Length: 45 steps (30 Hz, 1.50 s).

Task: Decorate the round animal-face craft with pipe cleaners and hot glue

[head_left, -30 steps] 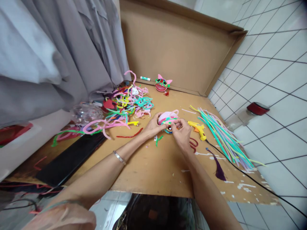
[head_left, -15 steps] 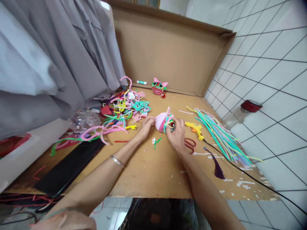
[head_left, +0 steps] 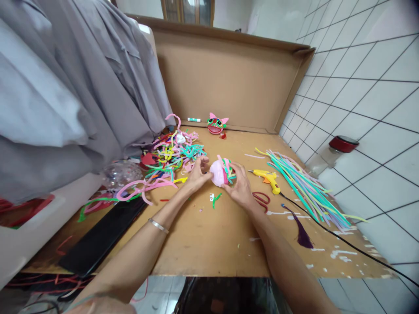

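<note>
A pink pipe-cleaner animal head (head_left: pixel 217 174) is held over the table, its rounded back turned to the left and its green and yellow trimmed face to the right. My right hand (head_left: pixel 241 186) grips the face side between thumb and fingers. On the other side my left hand (head_left: pixel 197 178) has its fingers apart, with the thumb tip at or very near the back; contact is hard to tell. Below lie a green pipe-cleaner scrap (head_left: pixel 216 200) and a small white paper piece (head_left: pixel 211 197). Red-handled scissors (head_left: pixel 261 200) rest partly behind my right wrist.
To the right are a yellow glue gun (head_left: pixel 268 179) with a black cord, a purple tassel (head_left: pixel 304 235), pipe cleaners (head_left: pixel 301 187) and a jar (head_left: pixel 327 157). A finished-looking head (head_left: pixel 216 124) stands behind; tangled pipe cleaners (head_left: pixel 176 152) and a black case (head_left: pixel 104 233) lie left.
The head has turned so its back shows more and the eye is out of sight. My left fingers have opened away from it. The camera view has shifted slightly.
</note>
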### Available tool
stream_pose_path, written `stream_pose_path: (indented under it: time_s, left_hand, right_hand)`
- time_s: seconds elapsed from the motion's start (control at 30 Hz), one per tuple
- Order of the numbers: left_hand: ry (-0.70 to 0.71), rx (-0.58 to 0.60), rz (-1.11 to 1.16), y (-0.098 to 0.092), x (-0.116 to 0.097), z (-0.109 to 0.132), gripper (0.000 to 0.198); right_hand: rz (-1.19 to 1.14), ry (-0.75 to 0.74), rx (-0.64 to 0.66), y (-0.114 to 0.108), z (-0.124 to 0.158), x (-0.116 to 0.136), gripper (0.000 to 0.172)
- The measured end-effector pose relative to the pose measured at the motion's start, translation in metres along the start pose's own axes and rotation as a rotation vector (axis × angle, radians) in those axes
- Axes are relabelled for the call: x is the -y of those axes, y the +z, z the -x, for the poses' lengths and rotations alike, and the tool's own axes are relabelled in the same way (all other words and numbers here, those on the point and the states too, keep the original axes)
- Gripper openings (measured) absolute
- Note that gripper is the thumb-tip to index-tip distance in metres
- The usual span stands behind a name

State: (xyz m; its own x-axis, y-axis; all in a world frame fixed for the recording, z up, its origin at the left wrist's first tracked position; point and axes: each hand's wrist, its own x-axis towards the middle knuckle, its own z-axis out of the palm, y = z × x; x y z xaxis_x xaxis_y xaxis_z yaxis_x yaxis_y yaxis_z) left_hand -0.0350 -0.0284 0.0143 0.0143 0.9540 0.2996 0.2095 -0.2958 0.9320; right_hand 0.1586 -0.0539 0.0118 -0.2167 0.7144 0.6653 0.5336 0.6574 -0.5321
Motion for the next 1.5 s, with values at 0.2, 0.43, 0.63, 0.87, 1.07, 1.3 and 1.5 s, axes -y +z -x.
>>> stream_pose_path:
  time_s: [0.2,0.43,0.63,0.87,1.07,1.3,1.5]
  left_hand:
    - [0.237,0.154,-0.087,-0.008,-0.009,0.002,0.108]
    - [0.376,0.233,-0.170,-0.003,-0.013,0.004,0.128]
    - [0.357,0.249,-0.209,0.000,-0.010,0.006,0.129]
    - [0.403,0.219,-0.224,0.006,-0.004,0.006,0.133]
    - [0.359,0.215,-0.207,0.010,0.000,0.008,0.128]
    - [0.366,0.201,-0.127,0.013,0.001,0.009,0.128]
    - [0.303,0.193,-0.104,0.012,-0.011,0.013,0.133]
  right_hand:
    - [-0.002,-0.139,0.075,-0.004,-0.001,-0.004,0.064]
    - [0.031,-0.174,0.124,-0.008,-0.003,-0.006,0.061]
    - [0.016,-0.184,0.143,-0.012,-0.005,-0.005,0.061]
    - [0.005,-0.169,0.131,-0.010,-0.005,-0.006,0.064]
    - [-0.054,-0.093,0.111,-0.007,-0.001,-0.009,0.076]
    - [-0.172,-0.017,0.095,-0.005,-0.001,-0.010,0.081]
    - [-0.195,0.018,0.110,-0.013,-0.005,0.005,0.077]
